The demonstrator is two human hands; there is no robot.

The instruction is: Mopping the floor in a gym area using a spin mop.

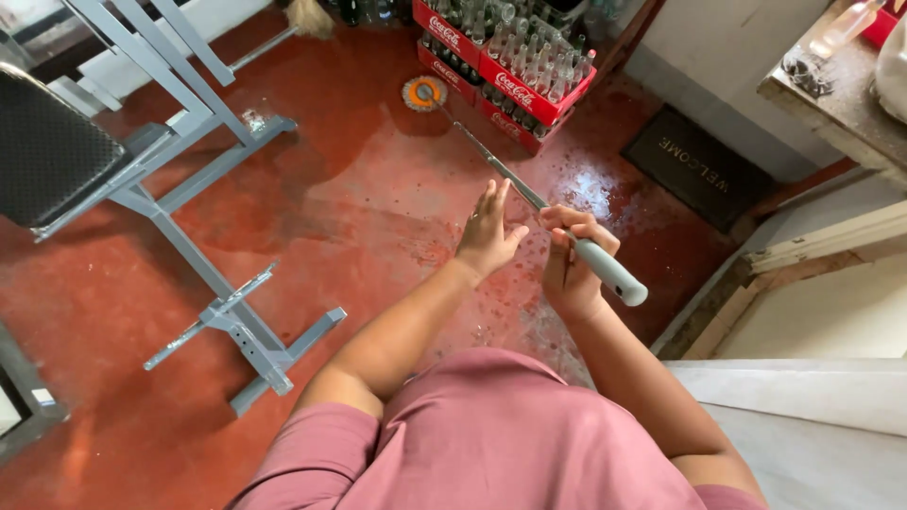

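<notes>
My right hand (573,257) grips the grey handle end of a long metal mop pole (501,166). The pole runs away from me across the wet red floor (359,189) to a round orange-and-white mop head (424,93) lying by the stacked crates. My left hand (488,233) hovers just left of the pole with its fingers spread and flat, holding nothing. My pink shirt fills the bottom of the view.
Red crates of glass bottles (515,66) stand stacked at the far wall. A grey metal exercise bench frame (203,179) takes up the left. A dark doormat (694,165) lies by a doorway step at right. A cluttered counter (841,94) sits at top right.
</notes>
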